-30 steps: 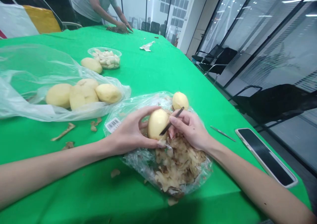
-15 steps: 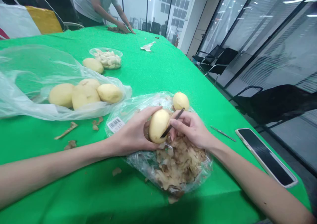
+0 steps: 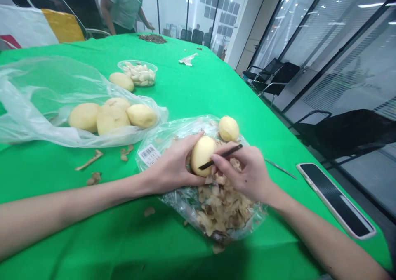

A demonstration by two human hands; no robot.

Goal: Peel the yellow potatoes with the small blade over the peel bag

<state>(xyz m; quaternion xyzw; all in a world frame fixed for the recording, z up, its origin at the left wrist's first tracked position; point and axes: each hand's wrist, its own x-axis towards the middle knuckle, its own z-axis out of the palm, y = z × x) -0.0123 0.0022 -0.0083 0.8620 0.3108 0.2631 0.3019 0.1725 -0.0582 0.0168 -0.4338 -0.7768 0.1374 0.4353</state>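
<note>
A peeled potato (image 3: 202, 152) is gripped in my left hand (image 3: 176, 162), thumb and fingers around its left side. My right hand (image 3: 244, 168) is closed on a thin dark blade-like tool (image 3: 227, 152), whose tip touches the lower part of the potato; its exact kind is unclear. Under both hands lies a clear plastic bag (image 3: 179, 199) with a barcode label (image 3: 149, 154) and a heap of brown peelings (image 3: 224, 210). Another peeled potato (image 3: 228, 128) rests on the bag's far edge, just beyond my right hand.
Several peeled potatoes (image 3: 113, 119) sit in a translucent bag (image 3: 55, 76) at left. A lone potato (image 3: 121, 81) touches a clear bowl of pale pieces (image 3: 140, 73). A slim metal tool (image 3: 281, 168) and a phone (image 3: 337, 201) lie at right. Another person (image 3: 122, 8) stands at the far end.
The dark tool has turned flatter, and my right hand has shifted slightly right. The person at the far end has straightened and drawn their hands back from the dark pile. The view has moved slightly.
</note>
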